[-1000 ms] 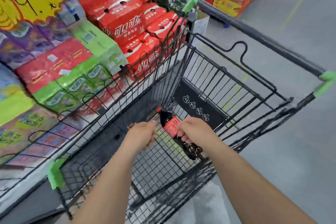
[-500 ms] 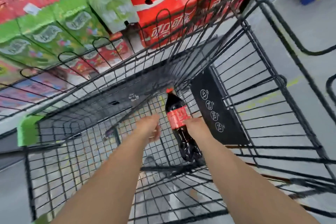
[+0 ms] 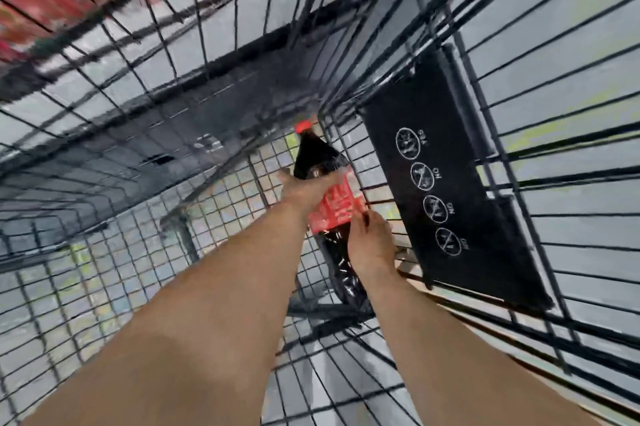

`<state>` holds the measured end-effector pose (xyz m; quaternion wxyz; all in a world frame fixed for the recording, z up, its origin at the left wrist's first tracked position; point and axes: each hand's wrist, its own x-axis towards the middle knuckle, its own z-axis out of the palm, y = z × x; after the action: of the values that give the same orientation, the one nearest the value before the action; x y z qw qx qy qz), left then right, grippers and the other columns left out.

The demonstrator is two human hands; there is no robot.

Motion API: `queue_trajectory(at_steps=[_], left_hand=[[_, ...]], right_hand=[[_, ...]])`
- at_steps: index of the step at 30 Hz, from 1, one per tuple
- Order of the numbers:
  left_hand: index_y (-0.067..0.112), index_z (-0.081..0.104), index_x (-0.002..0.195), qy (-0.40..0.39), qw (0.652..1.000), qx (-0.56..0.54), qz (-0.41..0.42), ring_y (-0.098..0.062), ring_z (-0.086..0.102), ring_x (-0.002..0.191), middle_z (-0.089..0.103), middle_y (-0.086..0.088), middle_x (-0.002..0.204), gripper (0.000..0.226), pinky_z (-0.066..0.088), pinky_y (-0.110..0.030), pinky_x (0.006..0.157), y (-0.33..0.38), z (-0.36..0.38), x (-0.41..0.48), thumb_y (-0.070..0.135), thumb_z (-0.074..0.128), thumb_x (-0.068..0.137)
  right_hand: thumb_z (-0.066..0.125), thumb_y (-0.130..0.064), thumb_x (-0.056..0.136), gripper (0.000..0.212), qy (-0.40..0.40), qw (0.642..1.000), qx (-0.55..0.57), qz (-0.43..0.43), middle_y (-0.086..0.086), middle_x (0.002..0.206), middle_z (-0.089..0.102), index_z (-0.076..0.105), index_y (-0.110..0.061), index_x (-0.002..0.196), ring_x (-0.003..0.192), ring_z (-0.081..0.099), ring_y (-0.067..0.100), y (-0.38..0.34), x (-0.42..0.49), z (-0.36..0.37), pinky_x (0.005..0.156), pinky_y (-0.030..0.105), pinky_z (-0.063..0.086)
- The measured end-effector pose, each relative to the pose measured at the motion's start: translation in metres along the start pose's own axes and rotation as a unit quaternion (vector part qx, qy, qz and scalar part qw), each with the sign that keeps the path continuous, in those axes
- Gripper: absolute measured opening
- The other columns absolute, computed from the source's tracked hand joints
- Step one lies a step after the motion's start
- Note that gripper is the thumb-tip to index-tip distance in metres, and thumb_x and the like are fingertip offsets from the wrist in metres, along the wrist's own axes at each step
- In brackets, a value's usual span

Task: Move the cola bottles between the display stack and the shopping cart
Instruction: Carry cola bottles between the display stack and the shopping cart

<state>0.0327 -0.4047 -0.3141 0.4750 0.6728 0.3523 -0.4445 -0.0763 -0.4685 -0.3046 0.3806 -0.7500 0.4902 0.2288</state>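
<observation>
A cola bottle [image 3: 322,162] with a red cap and red label lies on the wire floor of the black shopping cart [image 3: 214,204], cap pointing away from me, close to the cart's right wall. My left hand [image 3: 308,192] wraps over the bottle's shoulder just above the label. My right hand [image 3: 372,245] holds the bottle's lower body on the right side, fingertips at the label's edge. Blurred red packs of the display stack [image 3: 45,0] show through the cart wires at top left.
A black plastic panel [image 3: 446,190] with several round warning icons hangs on the cart's right wall beside the bottle. A dark plastic panel [image 3: 194,107] lines the cart's far wall. Grey floor shows through the wire mesh.
The view has dropped deeper into the cart. My left hand moved from beside the bottle onto its shoulder, and my right hand slid lower along the body.
</observation>
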Motion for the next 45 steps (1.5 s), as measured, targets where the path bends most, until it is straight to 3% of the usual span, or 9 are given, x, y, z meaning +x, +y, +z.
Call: queue_trajectory(at_steps=[4,8,18,22,28,32,36,41,45], left_hand=[[0.025,0.035,0.118,0.027,0.999,0.002,0.042,-0.022,0.069,0.087,0.065,-0.002,0.099,0.099,0.058,-0.045,0.086,-0.007,0.010,0.013,0.051,0.095,0.044],[0.030,0.042,0.110,0.033,0.997,-0.008,0.065,-0.020,0.070,0.085,0.067,0.003,0.097,0.091,0.058,-0.043,0.084,-0.010,0.009,0.011,0.055,0.092,0.039],[0.040,0.054,0.112,-0.045,0.969,-0.008,0.244,-0.014,0.073,0.093,0.074,0.009,0.103,0.084,0.058,-0.043,0.087,0.000,-0.013,-0.047,0.047,0.093,0.037],[0.045,0.055,0.103,-0.040,0.940,0.013,0.339,0.000,0.069,0.092,0.072,0.021,0.098,0.073,0.056,-0.030,0.086,0.022,-0.025,-0.101,0.049,0.090,0.039],[0.055,0.047,0.115,0.064,0.893,0.055,0.442,0.023,0.056,0.089,0.059,0.044,0.098,0.087,0.042,-0.008,0.075,0.060,-0.060,-0.204,0.071,0.078,0.035],[0.056,0.045,0.122,0.093,0.858,0.050,0.503,0.013,0.059,0.102,0.063,0.035,0.108,0.091,0.049,-0.027,0.094,0.081,-0.087,-0.279,0.071,0.077,0.039],[0.059,0.045,0.103,0.116,0.813,-0.029,0.570,0.021,0.057,0.097,0.057,0.048,0.100,0.071,0.044,-0.004,0.083,0.091,-0.109,-0.350,0.061,0.079,0.042],[0.038,0.055,0.116,0.177,0.757,-0.142,0.612,0.006,0.064,0.098,0.067,0.022,0.108,0.076,0.051,-0.019,0.088,0.098,-0.137,-0.432,0.063,0.076,0.047],[0.038,0.057,0.108,0.230,0.699,-0.162,0.658,0.014,0.062,0.089,0.067,0.029,0.097,0.064,0.044,-0.003,0.076,0.095,-0.167,-0.488,0.060,0.074,0.050]], right_hand=[[0.036,-0.038,0.100,0.040,0.010,0.999,0.019,-0.028,0.007,0.129,0.048,0.050,-0.016,0.130,0.121,0.041,0.025,0.010,0.002,0.006,0.096,0.033,0.033],[0.034,-0.041,0.100,0.049,-0.008,1.000,0.012,-0.014,0.008,0.144,0.033,0.035,-0.016,0.143,0.133,0.028,0.029,0.011,0.001,0.005,0.113,0.045,0.025],[0.023,-0.059,0.097,0.046,-0.027,0.974,0.224,0.011,-0.005,0.096,0.064,0.059,-0.032,0.105,0.082,0.056,0.005,-0.017,-0.003,-0.034,0.070,0.028,0.039],[0.034,-0.064,0.091,0.055,-0.005,0.949,0.316,-0.003,0.008,0.109,0.068,0.066,-0.023,0.109,0.102,0.063,0.023,-0.044,-0.027,-0.061,0.097,0.044,0.047],[0.039,-0.055,0.096,0.043,-0.018,0.910,0.403,-0.100,0.003,0.090,0.072,0.070,-0.025,0.089,0.085,0.069,0.017,-0.097,-0.091,-0.108,0.069,0.027,0.050],[0.039,-0.049,0.099,0.043,-0.037,0.878,0.445,-0.172,0.004,0.087,0.073,0.070,-0.023,0.083,0.078,0.069,0.014,-0.136,-0.149,-0.141,0.068,0.026,0.054],[0.038,-0.047,0.099,0.045,-0.076,0.842,0.471,-0.252,0.012,0.097,0.072,0.070,-0.018,0.092,0.089,0.067,0.024,-0.169,-0.210,-0.169,0.085,0.040,0.053],[0.046,-0.055,0.087,0.037,-0.101,0.793,0.487,-0.352,0.000,0.104,0.074,0.076,-0.034,0.088,0.103,0.067,0.020,-0.207,-0.288,-0.195,0.099,0.047,0.048],[0.046,-0.061,0.079,0.031,-0.134,0.754,0.477,-0.432,-0.008,0.106,0.074,0.074,-0.048,0.086,0.106,0.066,0.015,-0.228,-0.344,-0.206,0.102,0.047,0.046]])
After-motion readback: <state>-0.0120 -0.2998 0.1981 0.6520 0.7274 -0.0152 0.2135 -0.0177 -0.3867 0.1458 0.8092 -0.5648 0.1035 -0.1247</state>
